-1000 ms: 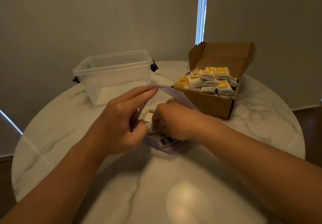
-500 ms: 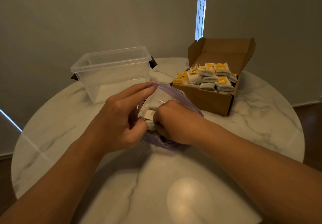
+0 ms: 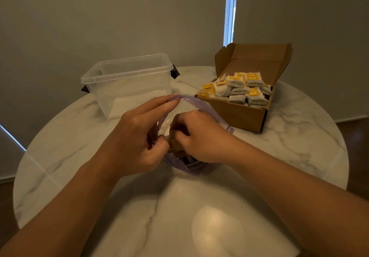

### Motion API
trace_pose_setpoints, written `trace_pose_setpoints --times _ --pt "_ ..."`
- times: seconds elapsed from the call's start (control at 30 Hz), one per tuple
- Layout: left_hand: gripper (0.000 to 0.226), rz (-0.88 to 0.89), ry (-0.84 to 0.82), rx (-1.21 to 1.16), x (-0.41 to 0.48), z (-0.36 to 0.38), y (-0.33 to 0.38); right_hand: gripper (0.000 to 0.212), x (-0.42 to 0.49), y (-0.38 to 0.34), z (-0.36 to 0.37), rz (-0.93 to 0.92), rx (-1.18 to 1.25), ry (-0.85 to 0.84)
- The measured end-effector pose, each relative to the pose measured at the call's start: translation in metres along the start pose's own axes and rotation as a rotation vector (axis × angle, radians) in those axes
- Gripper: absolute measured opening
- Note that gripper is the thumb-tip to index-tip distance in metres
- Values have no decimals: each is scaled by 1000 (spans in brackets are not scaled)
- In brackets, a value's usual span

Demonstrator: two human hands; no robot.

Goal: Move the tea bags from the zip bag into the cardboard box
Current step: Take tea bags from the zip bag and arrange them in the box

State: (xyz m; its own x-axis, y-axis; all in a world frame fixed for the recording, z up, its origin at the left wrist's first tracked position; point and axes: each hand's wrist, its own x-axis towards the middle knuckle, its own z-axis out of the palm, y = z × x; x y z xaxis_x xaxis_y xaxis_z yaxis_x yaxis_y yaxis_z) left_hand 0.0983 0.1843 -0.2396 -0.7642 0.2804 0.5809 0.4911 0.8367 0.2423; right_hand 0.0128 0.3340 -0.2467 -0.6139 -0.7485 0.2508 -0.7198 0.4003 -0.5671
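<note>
While your left grip (image 3: 135,134) pinches the purple-rimmed plastic zip bag (image 3: 201,106) open, your right grip (image 3: 201,136), clamped on yellow-tagged tea bags (image 3: 172,144) inside it, could catch its mouth, spilling some.

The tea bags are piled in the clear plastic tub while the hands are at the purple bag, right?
No: the head view shows the tea bags piled in the cardboard box, not the clear plastic tub. The left hand and right hand are at the purple bag.

Mid-frame, the left hand (image 3: 137,136) is pinching the zip bag (image 3: 211,110); the right hand (image 3: 201,138) is curling round a tea bag (image 3: 173,144).
</note>
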Motion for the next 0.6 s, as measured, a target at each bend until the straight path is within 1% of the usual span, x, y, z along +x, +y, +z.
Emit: trace_pose_setpoints --times 0.2,0.3,0.37,0.43,0.5,0.6 --pt "67 0 3 -19 -1 1 0 16 1 4 3 189 99 -34" --pt "67 -2 3 -16 -1 2 -2 26 0 3 4 233 134 -24" --pt "67 -6 6 -21 -1 2 -2 27 1 3 3 234 134 -19" --pt "67 -10 5 -24 -1 2 -2 16 0 2 3 225 112 -41" --pt "67 -8 6 -19 -1 2 -2 21 -3 -2 3 201 69 -54" --pt "67 -2 12 -16 -1 2 -2 28 -10 -11 0 122 -69 -2"
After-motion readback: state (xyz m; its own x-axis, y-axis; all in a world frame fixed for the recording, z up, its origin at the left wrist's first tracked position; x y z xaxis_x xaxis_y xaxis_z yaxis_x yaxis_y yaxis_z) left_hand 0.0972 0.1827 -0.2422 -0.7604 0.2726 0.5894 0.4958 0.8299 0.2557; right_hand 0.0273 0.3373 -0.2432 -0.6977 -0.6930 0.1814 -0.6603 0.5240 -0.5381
